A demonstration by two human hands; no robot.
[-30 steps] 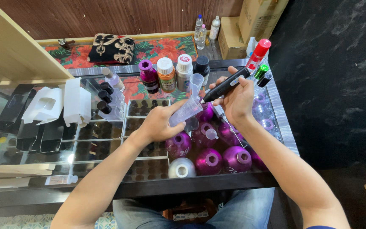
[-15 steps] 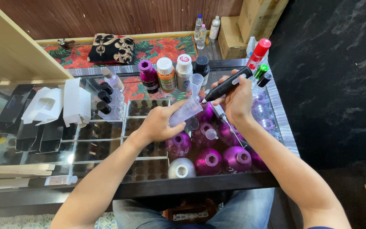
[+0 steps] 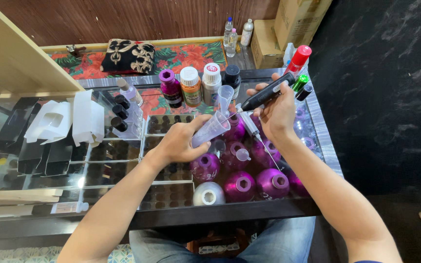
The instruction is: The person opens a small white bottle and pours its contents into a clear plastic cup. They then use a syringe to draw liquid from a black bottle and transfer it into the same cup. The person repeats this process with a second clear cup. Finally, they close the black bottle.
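Left hand (image 3: 181,141) curled around tilted clear beaker (image 3: 211,129), right hand (image 3: 277,113) raised, fingers clamped on black pen-like tool (image 3: 268,92), above purple bottles (image 3: 239,185).

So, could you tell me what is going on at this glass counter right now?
A seated person works over the glass counter. The left hand holds a small clear measuring cup, tilted. The right hand holds a black bottle on its side, its tip toward the cup. Below the hands stand purple round bottles and one silver bottle. A syringe lies across them. A clear funnel and capped bottles stand behind.
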